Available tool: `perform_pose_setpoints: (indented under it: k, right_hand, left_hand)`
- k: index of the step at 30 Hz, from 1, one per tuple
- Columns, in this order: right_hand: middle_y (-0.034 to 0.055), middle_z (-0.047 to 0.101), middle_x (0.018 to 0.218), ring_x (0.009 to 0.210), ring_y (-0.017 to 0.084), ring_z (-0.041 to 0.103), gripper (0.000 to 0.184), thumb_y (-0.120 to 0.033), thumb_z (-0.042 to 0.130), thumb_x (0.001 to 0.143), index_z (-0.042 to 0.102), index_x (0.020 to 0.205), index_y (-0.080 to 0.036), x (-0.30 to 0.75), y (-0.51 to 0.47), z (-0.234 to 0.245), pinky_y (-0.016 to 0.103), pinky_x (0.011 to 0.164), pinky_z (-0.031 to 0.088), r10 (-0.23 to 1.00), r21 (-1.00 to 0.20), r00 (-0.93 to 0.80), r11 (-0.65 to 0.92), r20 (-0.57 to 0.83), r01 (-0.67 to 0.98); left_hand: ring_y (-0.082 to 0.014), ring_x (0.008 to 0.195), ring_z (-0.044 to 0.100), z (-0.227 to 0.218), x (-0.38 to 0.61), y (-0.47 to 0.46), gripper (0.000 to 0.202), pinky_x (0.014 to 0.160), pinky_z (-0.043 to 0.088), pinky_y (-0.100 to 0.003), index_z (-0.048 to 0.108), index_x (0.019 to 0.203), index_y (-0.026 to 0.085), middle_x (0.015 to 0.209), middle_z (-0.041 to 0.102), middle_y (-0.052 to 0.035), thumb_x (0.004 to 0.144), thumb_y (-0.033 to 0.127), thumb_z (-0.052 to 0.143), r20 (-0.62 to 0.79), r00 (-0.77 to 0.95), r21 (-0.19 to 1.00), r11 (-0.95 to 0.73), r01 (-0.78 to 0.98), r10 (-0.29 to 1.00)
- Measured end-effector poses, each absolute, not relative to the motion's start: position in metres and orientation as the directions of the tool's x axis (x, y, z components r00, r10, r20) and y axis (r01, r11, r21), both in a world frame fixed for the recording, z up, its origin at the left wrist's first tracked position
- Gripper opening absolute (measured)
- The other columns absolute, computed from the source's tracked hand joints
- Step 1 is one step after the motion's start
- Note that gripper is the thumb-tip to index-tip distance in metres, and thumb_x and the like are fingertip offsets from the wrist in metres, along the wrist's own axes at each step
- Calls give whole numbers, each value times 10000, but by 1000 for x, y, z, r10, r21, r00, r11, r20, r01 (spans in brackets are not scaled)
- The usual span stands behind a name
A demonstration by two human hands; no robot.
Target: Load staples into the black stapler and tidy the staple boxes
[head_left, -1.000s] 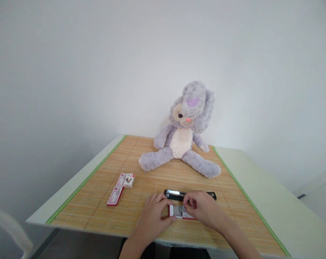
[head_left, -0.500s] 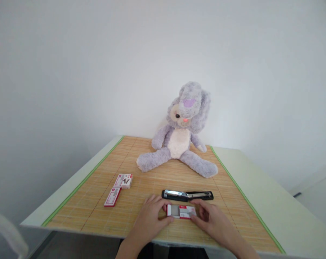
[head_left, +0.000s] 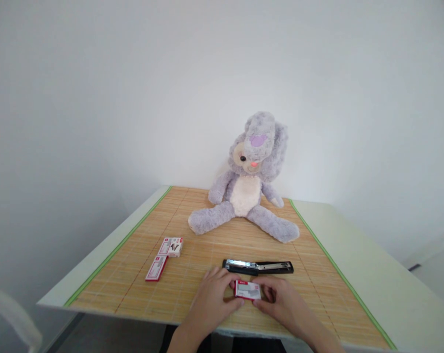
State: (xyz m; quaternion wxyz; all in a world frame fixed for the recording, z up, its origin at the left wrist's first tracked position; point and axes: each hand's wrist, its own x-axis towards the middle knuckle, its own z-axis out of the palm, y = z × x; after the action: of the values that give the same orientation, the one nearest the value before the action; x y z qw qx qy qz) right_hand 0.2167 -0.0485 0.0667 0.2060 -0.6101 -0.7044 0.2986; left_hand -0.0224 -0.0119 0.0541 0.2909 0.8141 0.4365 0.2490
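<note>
A small red-and-white staple box (head_left: 248, 290) lies near the front of the mat, its sleeve slid over the tray. My left hand (head_left: 215, 298) grips its left end between thumb and fingers. At the right end, the fingers and thumb of my right hand (head_left: 282, 300) pinch it. Just beyond both hands, a black stapler (head_left: 244, 266) lies spread open, its metal channel showing. Two or more similar red-and-white boxes rest to the left: one box (head_left: 175, 246) bears a dark stapler-like picture, and a flat box (head_left: 156, 268) lies nearer to me.
A grey-lilac plush rabbit (head_left: 246, 196) sits at the back against the white wall (head_left: 133, 98). A bamboo mat (head_left: 195, 255) with green edging covers the middle of the pale table (head_left: 350, 235). At the lower left, a white curved thing (head_left: 13, 314) shows.
My hands have come closer together, and the staple box has become shorter as its tray went into the sleeve. The view has shifted slightly. The stapler and other boxes stay put.
</note>
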Motion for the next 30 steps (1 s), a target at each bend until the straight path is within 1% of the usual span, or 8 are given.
perform_pose_setpoints:
  k: [6,11,13,16,19,22,25,30]
  right_hand:
    - [-35,587,673,643,145,531,159,-340,708,830,766,938,-239,208,-46,72,253,632,336,979,-640,-186,94,-77,763]
    - [-35,635,707,649,153,570,341,-314,738,809,751,1145,-254,212,-47,64,256,638,361,986,-626,-147,66,-78,777]
    - [-33,650,726,660,156,584,423,-316,739,822,723,1242,-268,211,-48,64,259,647,374,989,-629,-135,66,-63,775]
    - [-32,644,718,667,160,590,388,-350,692,888,721,1273,-307,203,-51,72,266,646,369,989,-618,-143,86,-44,782]
    - [-30,637,711,672,164,593,288,-378,665,921,761,1190,-342,190,-51,80,275,641,351,988,-594,-152,111,-19,797]
    - [-22,655,720,675,170,600,228,-373,667,920,786,1110,-333,180,-47,83,283,650,361,988,-579,-153,111,-24,808]
    - [-2,695,807,755,186,627,203,-315,679,907,796,1072,-324,177,-42,83,287,717,413,984,-583,-173,122,-33,804]
    - [15,690,959,1000,216,617,152,-208,716,865,793,949,-310,178,-37,88,304,892,437,969,-593,-237,230,67,772]
  left_hand:
    - [-254,1081,574,54,-22,-12,317,930,391,-372,713,1095,329,1069,684,-3,797,372,813,154,492,684,-452,573,857]
    - [-236,1050,591,48,-25,-12,327,931,414,-352,704,1085,310,1053,677,5,786,372,819,189,466,756,-432,493,864]
    - [-208,961,609,41,-27,-9,247,878,442,-328,685,1070,281,981,665,5,853,381,747,179,392,823,-355,442,902]
    - [-191,877,613,31,-30,-1,189,831,466,-320,646,1073,239,921,645,-5,947,372,600,171,179,870,-234,433,969]
    - [-225,1043,608,28,-29,8,288,954,461,-363,635,1159,240,1080,659,-36,895,353,655,248,64,814,-244,527,967]
    - [-274,1237,542,31,-26,13,427,1071,409,-427,644,1252,297,1299,625,-48,841,379,722,283,153,693,-312,650,947]
    - [-286,1332,487,34,-24,15,389,1112,373,-460,664,1261,345,1419,584,-33,876,393,692,256,223,611,-336,716,941]
    - [-284,1393,452,34,-27,17,330,1125,358,-484,691,1221,386,1496,554,11,892,411,691,216,276,583,-351,733,936]
